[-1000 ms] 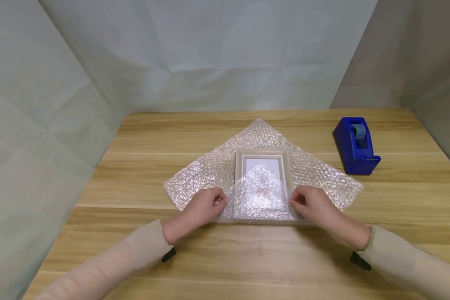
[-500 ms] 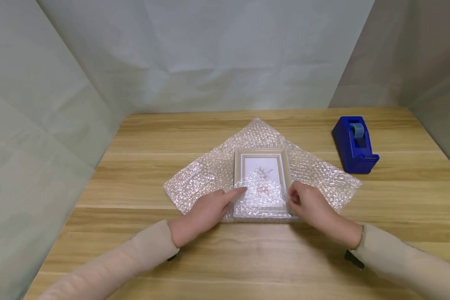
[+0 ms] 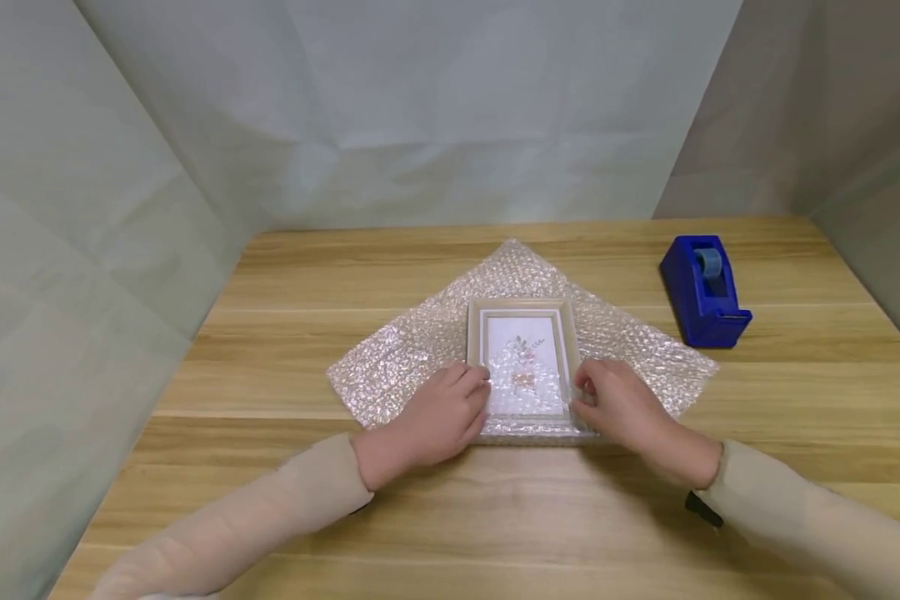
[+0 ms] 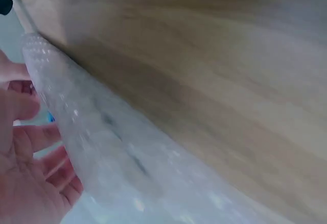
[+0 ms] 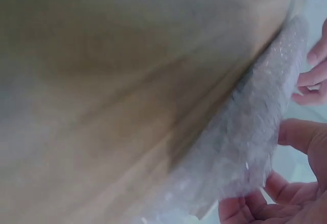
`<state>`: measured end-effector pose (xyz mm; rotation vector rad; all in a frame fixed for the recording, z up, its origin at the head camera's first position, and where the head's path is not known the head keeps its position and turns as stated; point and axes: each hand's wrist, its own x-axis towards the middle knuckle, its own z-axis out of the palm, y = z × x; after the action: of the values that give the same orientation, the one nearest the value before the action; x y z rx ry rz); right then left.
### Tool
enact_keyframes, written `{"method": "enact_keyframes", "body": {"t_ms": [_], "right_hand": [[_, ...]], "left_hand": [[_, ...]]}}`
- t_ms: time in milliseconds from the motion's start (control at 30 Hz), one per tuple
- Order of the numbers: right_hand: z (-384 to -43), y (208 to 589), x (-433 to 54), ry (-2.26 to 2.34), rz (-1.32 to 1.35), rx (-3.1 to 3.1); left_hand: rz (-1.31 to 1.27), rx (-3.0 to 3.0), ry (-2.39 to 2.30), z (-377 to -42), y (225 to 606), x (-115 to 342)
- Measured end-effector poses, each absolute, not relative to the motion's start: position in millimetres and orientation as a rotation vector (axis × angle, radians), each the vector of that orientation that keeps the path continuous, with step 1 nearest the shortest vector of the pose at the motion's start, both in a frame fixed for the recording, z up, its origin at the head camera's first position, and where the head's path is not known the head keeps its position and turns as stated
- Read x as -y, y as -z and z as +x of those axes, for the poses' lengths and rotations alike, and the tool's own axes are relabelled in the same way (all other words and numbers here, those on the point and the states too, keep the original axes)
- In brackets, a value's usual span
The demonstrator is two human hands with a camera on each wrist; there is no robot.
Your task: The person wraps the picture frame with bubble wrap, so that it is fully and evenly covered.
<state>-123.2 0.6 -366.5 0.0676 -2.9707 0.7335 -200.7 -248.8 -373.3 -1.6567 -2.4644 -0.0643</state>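
A picture frame (image 3: 519,308) with a small plant print lies face up on a sheet of bubble wrap (image 3: 420,342). The sheet's near corner is folded over the lower part of the frame. My left hand (image 3: 446,412) rests on the folded wrap at the frame's left side, fingers stretched out over the edge. At the frame's lower right, my right hand (image 3: 624,408) pinches the wrap between thumb and fingers. In the right wrist view the thumb (image 5: 296,132) meets the wrap's folded edge. The left wrist view has the left hand (image 4: 36,157) against the wrap's rounded fold.
A blue tape dispenser (image 3: 701,296) with a roll of tape stands at the right rear of the wooden table (image 3: 285,283). Pale sheeting (image 3: 457,125) hangs behind and at both sides of the table.
My left hand has let go of the wrap's left fold, moved right and laid its fingers over the frame's edge. The right hand stays at the right fold. The folded corner lies flatter.
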Motion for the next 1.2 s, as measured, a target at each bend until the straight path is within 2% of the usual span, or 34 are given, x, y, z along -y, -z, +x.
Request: {"method": "enact_keyframes", "body": {"t_ms": [233, 600, 900, 1200], "right_hand": [[-144.7, 345.5, -9.9, -0.723, 0.164, 3.138], [-229.2, 313.4, -29.3, -0.949, 0.271, 3.116], [-293.6, 321.0, -33.3, -1.016, 0.183, 3.189], [-318.0, 340.2, -18.8, -1.22, -0.068, 3.219]], "left_hand": [[-1.708, 2.453, 0.031, -198.9, 372.5, 240.8], [-1.748, 2.404, 0.055, -198.5, 378.2, 241.3], [-1.757, 2.402, 0.035, -190.4, 375.6, 242.0], [-1.774, 2.467, 0.039, -184.9, 373.6, 242.7]]}}
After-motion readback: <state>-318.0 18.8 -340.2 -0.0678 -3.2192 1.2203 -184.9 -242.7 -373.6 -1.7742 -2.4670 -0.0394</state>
